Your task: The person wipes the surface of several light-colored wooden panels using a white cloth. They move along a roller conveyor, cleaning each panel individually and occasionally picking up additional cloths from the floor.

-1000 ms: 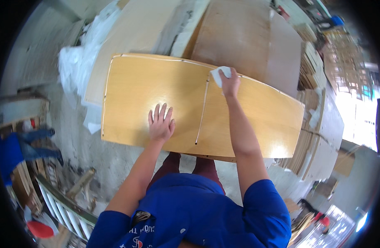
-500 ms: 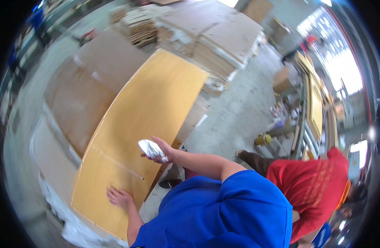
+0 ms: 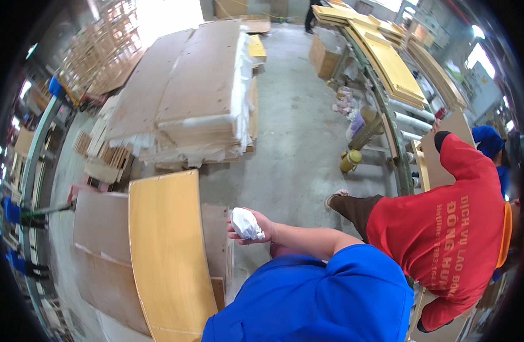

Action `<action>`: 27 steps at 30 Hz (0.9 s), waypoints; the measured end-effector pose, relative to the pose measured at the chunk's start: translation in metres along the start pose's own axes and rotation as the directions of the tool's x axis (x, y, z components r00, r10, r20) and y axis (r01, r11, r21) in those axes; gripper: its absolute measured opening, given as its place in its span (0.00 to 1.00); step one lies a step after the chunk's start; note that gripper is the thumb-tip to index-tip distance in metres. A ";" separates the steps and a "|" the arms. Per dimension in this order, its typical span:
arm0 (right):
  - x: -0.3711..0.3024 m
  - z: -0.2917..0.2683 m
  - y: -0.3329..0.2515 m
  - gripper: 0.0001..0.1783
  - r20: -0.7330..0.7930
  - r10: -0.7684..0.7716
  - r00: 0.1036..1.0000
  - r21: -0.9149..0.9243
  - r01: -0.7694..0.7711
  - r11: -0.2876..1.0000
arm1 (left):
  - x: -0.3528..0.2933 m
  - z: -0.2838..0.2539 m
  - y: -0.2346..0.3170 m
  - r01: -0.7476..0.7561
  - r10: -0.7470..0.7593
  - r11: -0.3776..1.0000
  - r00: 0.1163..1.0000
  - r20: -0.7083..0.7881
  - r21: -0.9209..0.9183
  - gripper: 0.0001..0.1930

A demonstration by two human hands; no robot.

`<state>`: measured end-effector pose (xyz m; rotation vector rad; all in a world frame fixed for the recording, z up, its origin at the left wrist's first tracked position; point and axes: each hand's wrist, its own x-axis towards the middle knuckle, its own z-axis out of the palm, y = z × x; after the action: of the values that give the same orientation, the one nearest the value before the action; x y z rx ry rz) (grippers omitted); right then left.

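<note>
In my right hand (image 3: 259, 227) is a crumpled white wad (image 3: 245, 223), cloth or paper; I cannot tell which. My fingers are closed round it, partly hidden beneath. The hand hovers at the right of a long yellow wood-faced panel (image 3: 166, 251), apart from it. This panel has a slightly curved left edge and lies flat on a stack of brownish boards (image 3: 102, 228). My left hand is out of sight.
A tall stack of brown boards with white wrapping (image 3: 176, 85) stands ahead. On the right, a co-worker in a red shirt (image 3: 444, 216) holds a board beside a roller conveyor (image 3: 413, 122) bearing yellow panels (image 3: 390, 62). A yellow-green container (image 3: 350, 161) stands on the floor.
My view has swung round to the right and up. My left hand, flat on the yellow panel before, has left the picture. The right hand still holds the white wad, now beside the panel.
</note>
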<state>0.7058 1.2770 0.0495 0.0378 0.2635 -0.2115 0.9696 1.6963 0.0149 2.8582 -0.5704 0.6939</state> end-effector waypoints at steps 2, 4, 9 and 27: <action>-0.015 0.006 -0.040 0.33 -0.007 -0.030 1.000 -0.044 0.029 0.999 | 0.027 0.007 0.036 0.121 -0.068 0.978 0.956 0.285 -0.171 0.18; -0.030 0.015 -0.079 0.31 -0.039 -0.064 0.997 -0.076 0.061 0.995 | 0.050 0.017 0.083 0.322 -0.065 0.877 0.815 0.576 -0.357 0.18; -0.055 0.026 -0.153 0.29 0.005 -0.284 0.959 -0.098 0.283 0.954 | 0.055 0.067 0.334 0.354 0.563 0.385 0.642 0.521 -0.852 0.15; -0.114 0.036 -0.426 0.28 -0.167 -0.902 0.399 -0.152 0.893 0.423 | 0.044 0.003 0.904 0.698 0.929 0.369 -0.269 0.252 -0.614 0.15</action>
<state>0.5165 0.8811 0.1100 -0.1336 0.5067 -1.3367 0.6501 0.8524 0.0789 1.0063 -1.0975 -1.9667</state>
